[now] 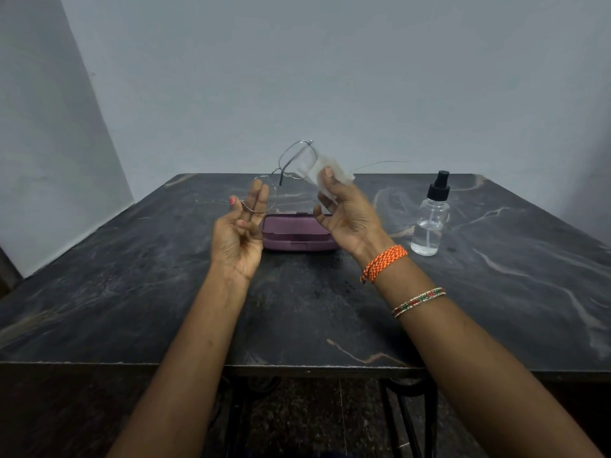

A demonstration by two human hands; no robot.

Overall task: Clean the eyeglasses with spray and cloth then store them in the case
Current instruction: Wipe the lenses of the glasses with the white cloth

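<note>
Thin metal-framed eyeglasses [288,164] are held up in the air above the table, tilted, with one temple arm pointing right. My left hand [240,232] grips the lower left lens rim between its fingertips. My right hand [347,213] pinches a white cloth [325,171] around the upper right lens. Below and between the hands a purple glasses case [297,233] lies open on the dark marble table [132,292]. A clear spray bottle [431,219] with a black pump top stands upright to the right of the case.
The table's front edge runs just under my forearms, with a dark metal frame [406,421] below it. A grey wall [330,77] rises right behind the table's far edge and along its left side.
</note>
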